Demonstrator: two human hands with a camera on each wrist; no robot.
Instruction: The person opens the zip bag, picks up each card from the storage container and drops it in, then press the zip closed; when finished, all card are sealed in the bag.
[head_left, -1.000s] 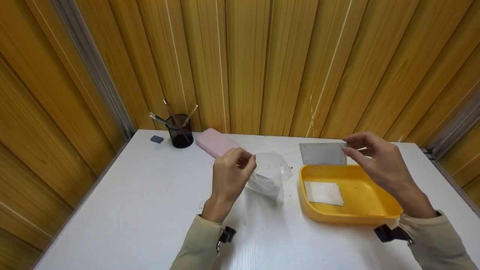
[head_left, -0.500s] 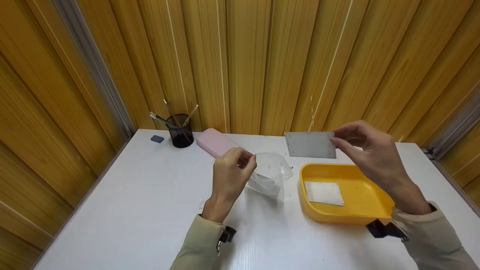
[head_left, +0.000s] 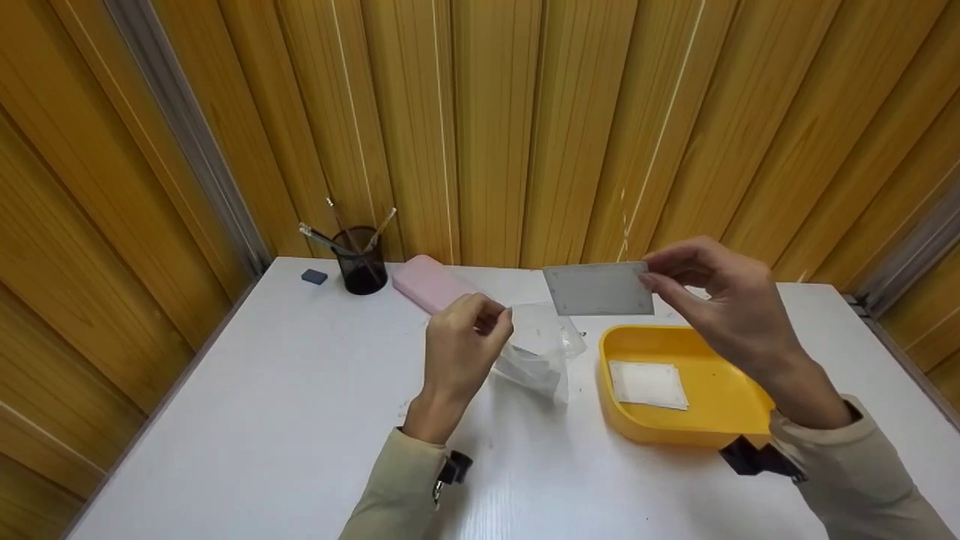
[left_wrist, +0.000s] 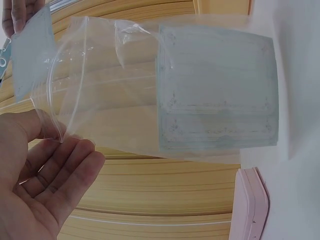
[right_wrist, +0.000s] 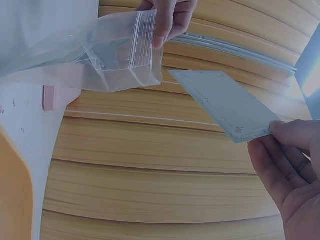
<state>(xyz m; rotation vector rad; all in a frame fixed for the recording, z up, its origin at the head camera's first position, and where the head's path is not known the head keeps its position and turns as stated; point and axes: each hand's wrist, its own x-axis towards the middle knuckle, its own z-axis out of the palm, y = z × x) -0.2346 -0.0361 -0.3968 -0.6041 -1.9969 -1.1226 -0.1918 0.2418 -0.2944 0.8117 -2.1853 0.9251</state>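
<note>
Softly lit in the head view, faintly shadowed and shiny across the table; hazy in both wrist views, bowed along the wall panels, overexposed around the right one's bright light.

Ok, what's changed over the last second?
The right hand has moved left and slightly up in the head view, carrying the grey card from above the yellow tray's back rim toward the clear bag. Nothing was taken hold of or let go. Unchanged: the left hand pinching the bag, the cards in the tray, the pink case and pencil cup.
</note>
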